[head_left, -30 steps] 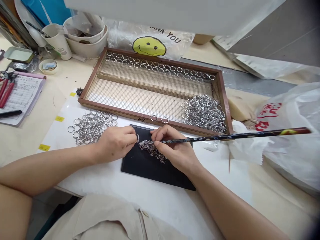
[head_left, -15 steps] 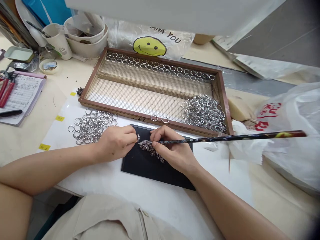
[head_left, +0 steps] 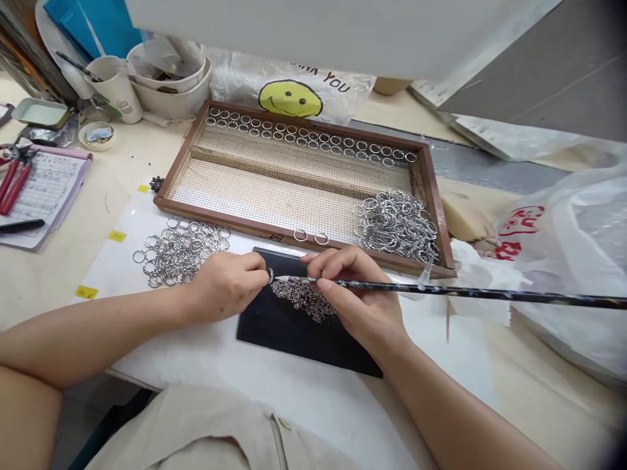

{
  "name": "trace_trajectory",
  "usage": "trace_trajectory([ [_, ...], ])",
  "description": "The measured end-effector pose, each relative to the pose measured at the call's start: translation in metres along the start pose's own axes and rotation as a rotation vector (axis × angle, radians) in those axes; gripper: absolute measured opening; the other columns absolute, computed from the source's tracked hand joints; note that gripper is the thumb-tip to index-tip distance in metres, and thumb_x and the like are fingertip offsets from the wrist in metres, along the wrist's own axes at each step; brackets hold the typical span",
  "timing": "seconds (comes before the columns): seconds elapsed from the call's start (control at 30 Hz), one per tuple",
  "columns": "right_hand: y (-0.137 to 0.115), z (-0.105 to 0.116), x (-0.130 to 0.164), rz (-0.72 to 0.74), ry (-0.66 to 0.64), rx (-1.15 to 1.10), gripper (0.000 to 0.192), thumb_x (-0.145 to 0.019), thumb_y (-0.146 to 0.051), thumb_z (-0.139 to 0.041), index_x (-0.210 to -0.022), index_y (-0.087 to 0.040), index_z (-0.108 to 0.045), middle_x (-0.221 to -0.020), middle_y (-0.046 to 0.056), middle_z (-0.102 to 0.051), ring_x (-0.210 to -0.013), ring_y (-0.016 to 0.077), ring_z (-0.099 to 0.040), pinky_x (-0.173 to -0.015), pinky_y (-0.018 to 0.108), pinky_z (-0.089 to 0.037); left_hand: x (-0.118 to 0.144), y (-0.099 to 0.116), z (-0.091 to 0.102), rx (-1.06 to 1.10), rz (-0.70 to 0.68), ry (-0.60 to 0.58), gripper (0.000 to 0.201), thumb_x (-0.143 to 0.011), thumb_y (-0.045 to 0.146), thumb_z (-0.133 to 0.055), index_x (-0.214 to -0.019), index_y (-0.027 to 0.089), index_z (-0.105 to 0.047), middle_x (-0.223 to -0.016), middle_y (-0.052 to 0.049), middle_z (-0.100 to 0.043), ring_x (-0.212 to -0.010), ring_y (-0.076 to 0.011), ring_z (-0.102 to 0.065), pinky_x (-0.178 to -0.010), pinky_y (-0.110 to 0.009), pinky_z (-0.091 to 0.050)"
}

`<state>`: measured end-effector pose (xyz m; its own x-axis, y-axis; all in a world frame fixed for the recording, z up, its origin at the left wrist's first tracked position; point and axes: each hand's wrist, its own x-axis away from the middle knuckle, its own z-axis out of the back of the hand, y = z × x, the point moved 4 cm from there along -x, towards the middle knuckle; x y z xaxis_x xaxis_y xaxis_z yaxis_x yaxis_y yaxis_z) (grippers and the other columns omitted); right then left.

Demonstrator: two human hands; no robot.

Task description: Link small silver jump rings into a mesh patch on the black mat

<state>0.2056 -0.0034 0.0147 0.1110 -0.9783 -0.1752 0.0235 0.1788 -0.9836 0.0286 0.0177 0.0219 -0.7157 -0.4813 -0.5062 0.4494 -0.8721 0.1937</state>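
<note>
My left hand [head_left: 228, 284] pinches a small silver ring [head_left: 270, 275] at the left edge of a black pad [head_left: 274, 326]. My right hand [head_left: 360, 294] grips a long dark stick [head_left: 465, 292] whose tip touches the ring. A heap of tiny sparkling stones [head_left: 304, 297] lies on the pad just under the stick's tip. A loose pile of silver rings [head_left: 179, 248] sits left of my left hand on the white sheet [head_left: 206, 356].
A wooden mesh tray [head_left: 255, 196] behind the pad holds a row of rings at its far edge and a ring heap [head_left: 396, 225] at its right end. Cups, bowls, pliers and a form lie at the far left. Plastic bags [head_left: 573, 261] crowd the right.
My right hand has shifted slightly right and back, uncovering more of the stone heap. The stick's far end has dropped lower and swung out to the right. My left hand has held still.
</note>
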Motion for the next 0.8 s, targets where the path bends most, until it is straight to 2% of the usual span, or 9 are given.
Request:
trace_trajectory([
  [0.4,-0.009,-0.005,-0.003,0.037,-0.024,0.057,0.011,-0.082,-0.02,-0.058,-0.075,-0.025,-0.051,-0.073,0.0,-0.055,-0.082,0.019,-0.057,-0.074,0.036,-0.048,-0.001,0.0,0.001,-0.002,0.004,-0.007,0.023,-0.086,0.012,-0.049,-0.064,0.015,-0.057,-0.071,0.001,-0.064,-0.05,-0.0072,-0.05,-0.044,-0.02,-0.035],
  [0.8,-0.014,-0.007,-0.003,0.039,-0.043,0.099,0.011,-0.082,-0.021,-0.057,-0.075,-0.025,-0.05,-0.072,0.001,-0.055,-0.081,0.0194,-0.058,-0.072,0.037,-0.048,-0.001,0.0,0.001,0.013,0.008,0.001,0.023,-0.085,0.011,-0.049,-0.064,0.015,-0.057,-0.071,0.001,-0.064,-0.05,-0.007,-0.051,-0.044,-0.021,-0.036],
])
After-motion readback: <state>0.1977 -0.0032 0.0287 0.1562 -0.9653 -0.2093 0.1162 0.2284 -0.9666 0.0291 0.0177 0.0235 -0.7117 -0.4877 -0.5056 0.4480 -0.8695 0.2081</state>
